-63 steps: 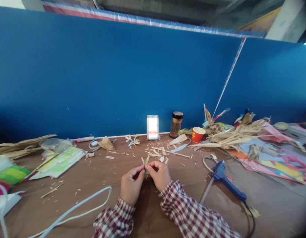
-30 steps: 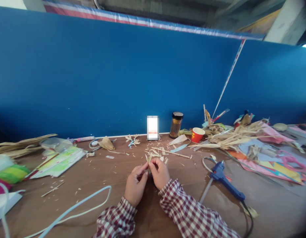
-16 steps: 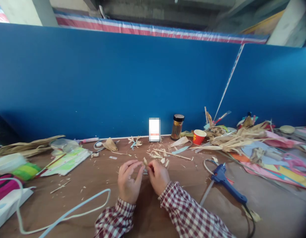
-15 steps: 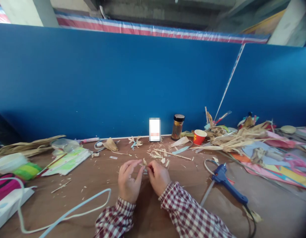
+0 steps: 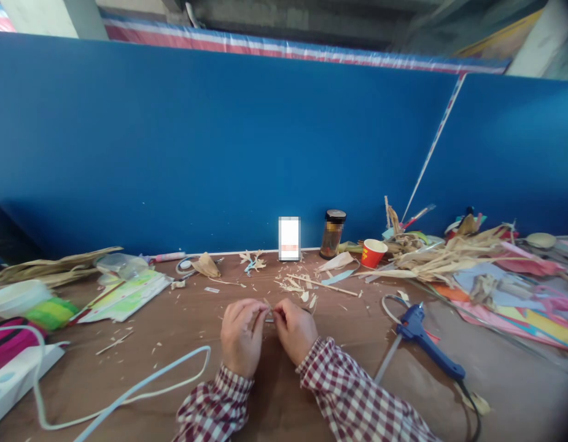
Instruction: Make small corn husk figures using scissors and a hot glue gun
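My left hand [image 5: 240, 334] and my right hand [image 5: 293, 328] meet just above the brown table [image 5: 182, 344], fingertips almost touching. Between them they pinch a small piece of dried straw-coloured husk [image 5: 266, 313]; most of it is hidden by the fingers. Both hands have their fingers curled in a pinch. Red-and-white checked sleeves cover both wrists. Loose husk scraps [image 5: 295, 285] lie on the table just beyond my hands.
A blue glue gun [image 5: 424, 341] with its cord lies to the right. A white cable [image 5: 140, 387] loops at the left. A red paper cup [image 5: 373, 253], a dark-lidded jar [image 5: 333, 233], a husk pile [image 5: 449, 255] and coloured papers sit further back, before a blue partition.
The husk piece stood up above my fingers before; now it is lower and mostly hidden between them. My left fingers opened briefly, then closed back onto it. The view has shifted slightly.
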### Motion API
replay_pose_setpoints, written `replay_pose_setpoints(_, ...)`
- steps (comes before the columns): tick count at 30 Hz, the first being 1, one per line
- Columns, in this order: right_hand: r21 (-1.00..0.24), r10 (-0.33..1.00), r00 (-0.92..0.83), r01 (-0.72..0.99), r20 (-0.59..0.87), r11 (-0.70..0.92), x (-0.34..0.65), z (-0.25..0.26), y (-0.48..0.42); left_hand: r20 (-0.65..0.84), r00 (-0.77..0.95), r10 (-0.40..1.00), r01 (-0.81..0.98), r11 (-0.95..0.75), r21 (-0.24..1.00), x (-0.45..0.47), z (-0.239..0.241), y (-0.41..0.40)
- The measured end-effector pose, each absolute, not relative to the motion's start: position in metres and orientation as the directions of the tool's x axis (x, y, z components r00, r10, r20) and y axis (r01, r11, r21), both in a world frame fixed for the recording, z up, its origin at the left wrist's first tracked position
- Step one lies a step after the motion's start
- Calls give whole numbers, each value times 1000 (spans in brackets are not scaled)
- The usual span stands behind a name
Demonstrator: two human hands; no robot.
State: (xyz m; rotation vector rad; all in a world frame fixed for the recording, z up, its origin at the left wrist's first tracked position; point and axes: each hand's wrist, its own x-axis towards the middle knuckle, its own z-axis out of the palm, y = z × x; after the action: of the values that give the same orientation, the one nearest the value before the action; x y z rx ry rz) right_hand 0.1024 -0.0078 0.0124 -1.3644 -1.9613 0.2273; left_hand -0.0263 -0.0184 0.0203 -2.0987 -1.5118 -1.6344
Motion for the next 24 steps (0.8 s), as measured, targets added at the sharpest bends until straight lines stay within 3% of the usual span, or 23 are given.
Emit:
replay_pose_setpoints(6,-566,879,-150,713,452,413,103,11,-6,769,43,638,738,-539,406,-26,16,-22)
replay_pose_setpoints(10,-534,868,-157,732,471,422,104,13,-8,751,49,658,733,-534,421,-25,15,-23)
replay_pose_setpoints(15,-350,789,-218,806,574,477,107,19,-8,665,-105,740,643,-460,613,-23,18,-21)
replay_pose_setpoints(20,-156,719,-314,849,620,505,110,22,-7,651,-49,758,676,-454,580,-24,16,-17)
replay_pose_setpoints(24,-85,698,-371,847,613,525,110,23,-9,657,-31,753,708,-447,546,-26,16,-17)
